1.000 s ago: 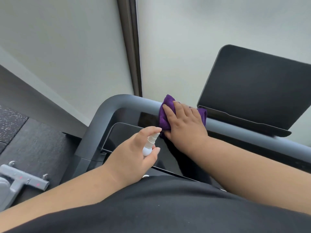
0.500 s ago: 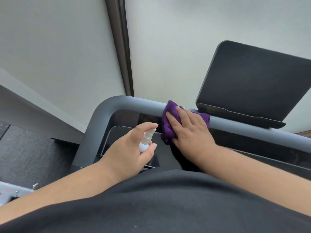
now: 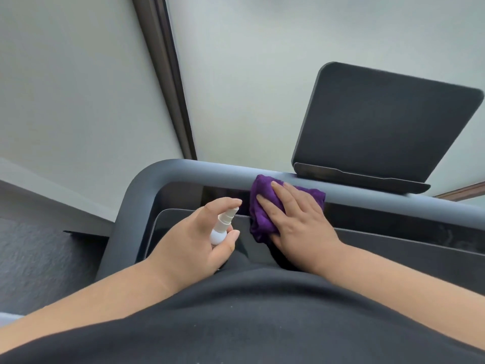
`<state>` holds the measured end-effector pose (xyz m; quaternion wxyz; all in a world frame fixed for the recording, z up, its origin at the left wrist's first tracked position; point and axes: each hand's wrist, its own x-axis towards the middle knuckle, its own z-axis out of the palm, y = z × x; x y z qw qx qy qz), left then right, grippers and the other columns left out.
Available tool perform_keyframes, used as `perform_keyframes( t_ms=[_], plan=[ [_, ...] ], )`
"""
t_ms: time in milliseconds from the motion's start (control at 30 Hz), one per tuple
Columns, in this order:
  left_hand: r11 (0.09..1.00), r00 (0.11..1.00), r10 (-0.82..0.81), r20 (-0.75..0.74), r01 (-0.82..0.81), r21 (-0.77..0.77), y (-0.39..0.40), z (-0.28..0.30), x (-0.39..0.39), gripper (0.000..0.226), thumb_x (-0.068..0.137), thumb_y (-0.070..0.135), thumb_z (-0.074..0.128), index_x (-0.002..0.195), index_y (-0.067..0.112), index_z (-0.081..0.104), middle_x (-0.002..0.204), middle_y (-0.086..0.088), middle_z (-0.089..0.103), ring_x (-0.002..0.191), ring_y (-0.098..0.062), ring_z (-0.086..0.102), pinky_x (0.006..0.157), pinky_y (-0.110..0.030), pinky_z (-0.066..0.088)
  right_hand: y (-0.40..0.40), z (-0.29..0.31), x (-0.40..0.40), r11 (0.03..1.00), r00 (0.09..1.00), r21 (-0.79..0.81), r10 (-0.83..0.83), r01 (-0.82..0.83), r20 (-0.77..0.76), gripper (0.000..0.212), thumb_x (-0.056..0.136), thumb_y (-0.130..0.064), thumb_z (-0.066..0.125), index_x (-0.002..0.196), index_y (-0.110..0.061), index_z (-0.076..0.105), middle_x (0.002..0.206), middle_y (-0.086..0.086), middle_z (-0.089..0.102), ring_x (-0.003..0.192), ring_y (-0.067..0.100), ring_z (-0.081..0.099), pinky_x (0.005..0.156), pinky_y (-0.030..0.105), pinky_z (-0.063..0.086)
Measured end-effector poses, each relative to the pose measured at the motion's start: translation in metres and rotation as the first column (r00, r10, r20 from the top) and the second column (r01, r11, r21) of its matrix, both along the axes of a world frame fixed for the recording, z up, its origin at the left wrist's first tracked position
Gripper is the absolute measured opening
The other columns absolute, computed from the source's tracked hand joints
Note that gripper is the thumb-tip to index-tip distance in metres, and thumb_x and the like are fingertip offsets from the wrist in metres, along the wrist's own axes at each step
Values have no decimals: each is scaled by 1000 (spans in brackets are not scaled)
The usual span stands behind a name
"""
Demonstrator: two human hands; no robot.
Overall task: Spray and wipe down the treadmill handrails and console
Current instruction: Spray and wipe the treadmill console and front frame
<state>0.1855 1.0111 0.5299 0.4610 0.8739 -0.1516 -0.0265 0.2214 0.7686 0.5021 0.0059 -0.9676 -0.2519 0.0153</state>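
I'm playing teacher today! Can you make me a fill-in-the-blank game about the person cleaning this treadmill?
1. The cloth under the right hand is ____ in colour.
2. The left hand grips a small white spray ____.
3. The cloth is pressed against the grey ____ of the treadmill.
4. The dark screen stands to the ____ of the cloth.

Missing words: purple; bottle; handrail; right

The right hand (image 3: 301, 222) is sliding the purple cloth (image 3: 262, 206) rightward along the grey handrail (image 3: 183, 172), closing in on the tablet holder (image 3: 380, 132).
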Motion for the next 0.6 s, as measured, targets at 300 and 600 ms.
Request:
perform_keyframes(
  t_ms=[300,600],
  plan=[
    [997,997,-78,18,79,-27,-21,7,10,47,86,39,57,130,40,42,87,27,56,76,8,56,78,-13,46,71,18,64,999,991,-25,-46,43,-129,82,88,-54,46,157,-23,14,154,9,29,138,28,31,112,42,24],
    [998,998,-61,31,61,-13,-12,2,5,48,88,37,57,133,39,41,90,21,57,77,3,58,77,-9,43,3,-8,0,997,999,80,-17,13,45,71,82,-48,62,148,-25,45,154,13,39,140,35,38,115,50,30]
  ],
)
